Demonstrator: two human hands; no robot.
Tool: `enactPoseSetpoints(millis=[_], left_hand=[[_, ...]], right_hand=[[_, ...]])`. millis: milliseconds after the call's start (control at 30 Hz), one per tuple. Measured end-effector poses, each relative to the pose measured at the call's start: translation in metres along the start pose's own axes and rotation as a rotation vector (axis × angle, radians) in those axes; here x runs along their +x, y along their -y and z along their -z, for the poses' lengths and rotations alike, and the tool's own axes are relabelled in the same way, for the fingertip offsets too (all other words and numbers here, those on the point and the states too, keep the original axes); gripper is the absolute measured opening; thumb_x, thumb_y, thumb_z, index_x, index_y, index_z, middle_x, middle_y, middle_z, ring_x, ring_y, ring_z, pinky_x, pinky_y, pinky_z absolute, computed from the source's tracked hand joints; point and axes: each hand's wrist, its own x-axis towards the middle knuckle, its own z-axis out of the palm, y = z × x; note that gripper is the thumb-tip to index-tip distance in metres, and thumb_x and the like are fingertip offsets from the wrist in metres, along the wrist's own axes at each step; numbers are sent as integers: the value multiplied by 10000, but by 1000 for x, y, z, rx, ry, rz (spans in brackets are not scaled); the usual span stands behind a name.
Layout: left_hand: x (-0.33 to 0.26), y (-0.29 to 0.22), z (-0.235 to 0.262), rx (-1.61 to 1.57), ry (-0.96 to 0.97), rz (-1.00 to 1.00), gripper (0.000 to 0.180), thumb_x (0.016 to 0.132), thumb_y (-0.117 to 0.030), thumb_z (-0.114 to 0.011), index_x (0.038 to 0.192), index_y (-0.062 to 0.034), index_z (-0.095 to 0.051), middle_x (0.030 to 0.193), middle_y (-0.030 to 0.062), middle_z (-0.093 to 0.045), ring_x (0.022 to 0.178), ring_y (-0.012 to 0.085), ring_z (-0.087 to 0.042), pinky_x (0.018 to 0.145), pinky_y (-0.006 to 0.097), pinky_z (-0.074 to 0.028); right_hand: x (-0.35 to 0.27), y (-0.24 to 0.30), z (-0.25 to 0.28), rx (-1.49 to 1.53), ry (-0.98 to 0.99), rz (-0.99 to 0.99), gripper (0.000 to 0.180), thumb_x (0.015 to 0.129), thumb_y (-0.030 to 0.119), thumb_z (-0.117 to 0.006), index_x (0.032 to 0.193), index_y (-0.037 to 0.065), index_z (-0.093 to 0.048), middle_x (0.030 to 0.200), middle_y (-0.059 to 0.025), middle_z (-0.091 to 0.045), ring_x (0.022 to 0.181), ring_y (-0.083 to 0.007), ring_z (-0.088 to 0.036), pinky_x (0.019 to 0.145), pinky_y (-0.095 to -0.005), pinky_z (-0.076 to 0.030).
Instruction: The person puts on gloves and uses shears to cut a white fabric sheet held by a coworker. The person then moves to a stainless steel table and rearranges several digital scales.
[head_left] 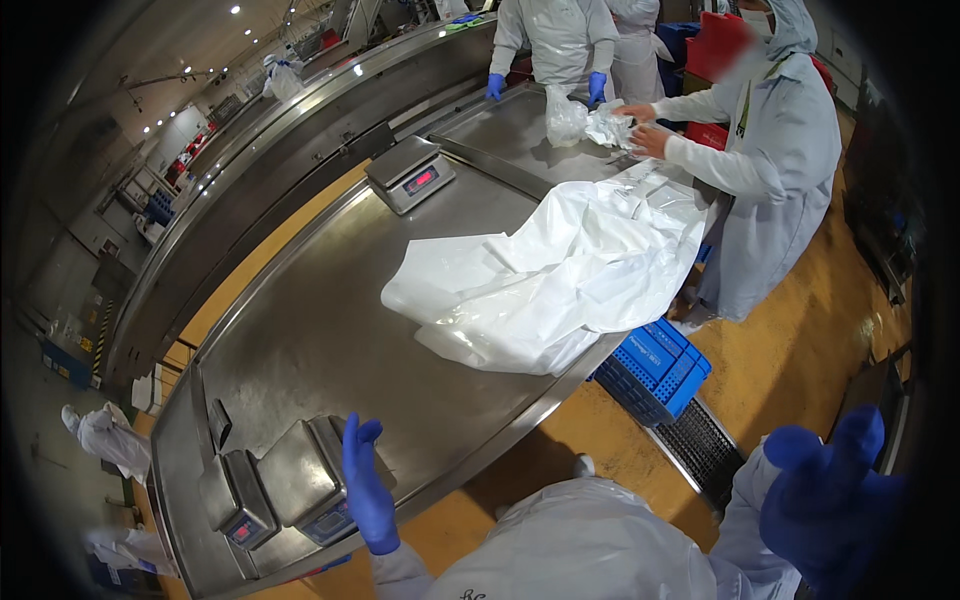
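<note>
My left hand [368, 490], in a blue glove, is raised at the table's near edge with its fingers stretched and nothing in it. It is nearest to a steel bench scale [300, 470], partly covering it. My right hand [830, 510], also blue-gloved, is held up at the lower right, close to the camera and apart from the table. Its fingers are spread and it holds nothing that I can see. A large crumpled white plastic sheet [570, 270] lies across the table's right side and hangs over the edge.
The steel table [330, 300] carries a second scale [238, 500] at the near left and another scale [411, 175] at the far side. Blue crates [655, 370] stand on the floor beside a grating [700, 450]. Across the table, co-workers [765, 160] handle clear plastic [567, 118].
</note>
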Motion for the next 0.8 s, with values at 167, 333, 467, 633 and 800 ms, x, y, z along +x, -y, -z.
enactPoseSetpoints(millis=[167, 333, 467, 633, 800], left_hand=[[3, -2, -29, 31, -20, 105, 479, 1082, -188, -419, 1523, 0, -411, 1323, 126, -599, 1253, 203, -548, 1108, 322, -362], [-2, -11, -36, 175, -15, 100, 492, 1088, -179, -413, 1532, 30, -370, 1361, 133, -566, 1265, 205, -537, 1141, 332, -366], [-9, -13, -30, 102, -75, 90, 476, 1087, -175, -398, 1526, 8, -403, 1328, 117, -594, 1255, 194, -534, 1132, 325, -344], [-14, -16, -16, 195, -102, 34, 482, 1084, -159, -394, 1534, 15, -385, 1337, 110, -587, 1276, 193, -525, 1160, 329, -325], [-29, -25, 2, 65, -183, 99, 456, 1088, -176, -412, 1493, 31, -436, 1424, 140, -524, 1309, 213, -523, 1163, 348, -358]], right_hand=[[-14, 20, 24, 1313, -93, -218, 473, 1011, 496, -507, 1052, 59, -686, 895, -70, -555, 760, -199, -501, 672, -329, -424], [-17, 29, 30, 1733, -164, -294, 507, 1016, 530, -488, 1040, 63, -684, 817, -55, -559, 685, -188, -497, 617, -317, -424], [-14, 31, 34, 1894, -230, -319, 534, 1020, 557, -473, 1030, 66, -683, 754, -44, -561, 626, -179, -494, 572, -308, -424], [-9, 21, 40, 1968, -240, -358, 569, 1024, 591, -454, 1018, 70, -682, 676, -30, -565, 551, -168, -490, 517, -297, -424], [2, 17, 36, 2098, -415, -345, 605, 1029, 626, -435, 1006, 74, -680, 598, -15, -568, 476, -158, -486, 462, -285, -424]])
